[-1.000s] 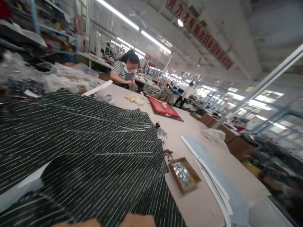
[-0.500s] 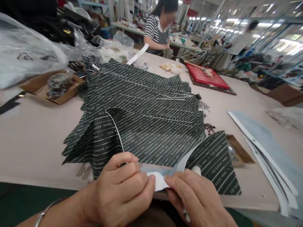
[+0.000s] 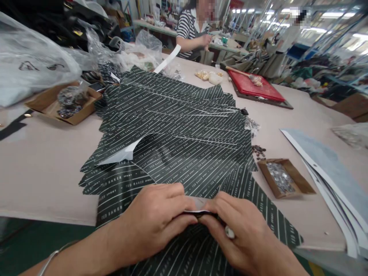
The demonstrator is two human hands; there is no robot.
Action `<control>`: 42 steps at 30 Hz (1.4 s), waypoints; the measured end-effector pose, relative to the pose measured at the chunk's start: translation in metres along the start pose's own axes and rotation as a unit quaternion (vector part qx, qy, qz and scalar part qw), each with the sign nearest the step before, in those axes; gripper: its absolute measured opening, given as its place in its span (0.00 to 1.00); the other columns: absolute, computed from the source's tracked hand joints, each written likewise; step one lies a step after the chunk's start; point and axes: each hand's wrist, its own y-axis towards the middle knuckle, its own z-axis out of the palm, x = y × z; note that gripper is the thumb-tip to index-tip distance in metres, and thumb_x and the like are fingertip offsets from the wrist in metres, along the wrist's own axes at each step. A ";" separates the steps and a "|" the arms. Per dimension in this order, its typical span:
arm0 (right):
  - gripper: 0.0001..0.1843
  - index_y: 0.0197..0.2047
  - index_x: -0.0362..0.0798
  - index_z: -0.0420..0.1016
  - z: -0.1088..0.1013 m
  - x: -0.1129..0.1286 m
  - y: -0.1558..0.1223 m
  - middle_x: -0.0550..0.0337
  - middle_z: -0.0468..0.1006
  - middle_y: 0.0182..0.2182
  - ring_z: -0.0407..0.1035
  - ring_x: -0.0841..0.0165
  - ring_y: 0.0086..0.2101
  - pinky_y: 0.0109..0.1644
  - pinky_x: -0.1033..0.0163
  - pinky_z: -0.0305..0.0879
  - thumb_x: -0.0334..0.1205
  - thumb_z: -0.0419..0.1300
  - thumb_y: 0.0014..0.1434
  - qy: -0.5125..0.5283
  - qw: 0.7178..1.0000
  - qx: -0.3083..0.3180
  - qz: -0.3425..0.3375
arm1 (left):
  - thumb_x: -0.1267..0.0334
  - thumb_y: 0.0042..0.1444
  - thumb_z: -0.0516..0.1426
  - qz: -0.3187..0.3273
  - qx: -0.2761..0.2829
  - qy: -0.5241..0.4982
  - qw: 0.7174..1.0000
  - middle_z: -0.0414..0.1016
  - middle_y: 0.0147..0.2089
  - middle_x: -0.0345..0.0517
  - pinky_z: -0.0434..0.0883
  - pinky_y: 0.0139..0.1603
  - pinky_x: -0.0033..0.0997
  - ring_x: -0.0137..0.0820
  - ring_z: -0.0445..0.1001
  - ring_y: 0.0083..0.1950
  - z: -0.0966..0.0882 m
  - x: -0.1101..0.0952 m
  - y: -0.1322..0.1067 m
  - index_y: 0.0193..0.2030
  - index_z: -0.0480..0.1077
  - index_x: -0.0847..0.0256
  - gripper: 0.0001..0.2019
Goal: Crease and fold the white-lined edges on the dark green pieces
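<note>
A stack of dark green sheets (image 3: 178, 130) printed with white striped lettering is spread over the pale table (image 3: 43, 180). Both hands pinch the near edge of the top sheet. My left hand (image 3: 155, 224) has its fingers curled over a folded bit of the edge, where the white underside shows. My right hand (image 3: 244, 237) meets it from the right, thumb and fingers pressed on the same fold. A small white object (image 3: 229, 232) pokes out between the right fingers; I cannot make out what it is. One sheet corner (image 3: 120, 155) at the left is turned up, white side showing.
A small cardboard box of shiny bits (image 3: 283, 182) sits right of the sheets, beside grey boards (image 3: 330, 172). A cardboard tray (image 3: 61, 105) and plastic bags (image 3: 31, 65) lie at the left. A red tray (image 3: 258, 90) is farther back, where a person in a striped top (image 3: 191, 32) works.
The view dropped from the room to the table. The hands came into view on the sheet's edge and folded it down; the lifted flap at the right now lies flat.
</note>
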 end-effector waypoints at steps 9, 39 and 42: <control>0.09 0.41 0.47 0.77 0.011 -0.012 0.019 0.53 0.78 0.41 0.75 0.68 0.45 0.42 0.69 0.74 0.26 0.58 0.62 0.084 0.995 -0.046 0.013 | 0.63 0.56 0.60 -0.250 0.070 -0.298 0.919 0.68 0.30 0.36 0.60 0.35 0.26 0.25 0.65 0.33 -0.001 0.020 0.019 0.31 0.74 0.61 0.05; 0.10 0.37 0.49 0.74 0.005 -0.021 0.035 0.58 0.75 0.40 0.73 0.70 0.41 0.42 0.67 0.72 0.26 0.56 0.64 0.159 0.980 0.084 0.088 | 0.54 0.59 0.55 -0.325 0.148 -0.362 0.861 0.65 0.32 0.39 0.59 0.35 0.28 0.28 0.61 0.34 -0.005 0.038 0.023 0.36 0.74 0.61 0.13; 0.10 0.37 0.49 0.72 0.005 -0.020 0.034 0.58 0.74 0.40 0.72 0.71 0.40 0.42 0.67 0.71 0.25 0.54 0.64 0.146 0.979 0.104 0.094 | 0.58 0.60 0.55 -0.290 0.130 -0.327 0.890 0.68 0.32 0.38 0.61 0.37 0.28 0.27 0.64 0.34 -0.005 0.033 0.024 0.34 0.74 0.60 0.10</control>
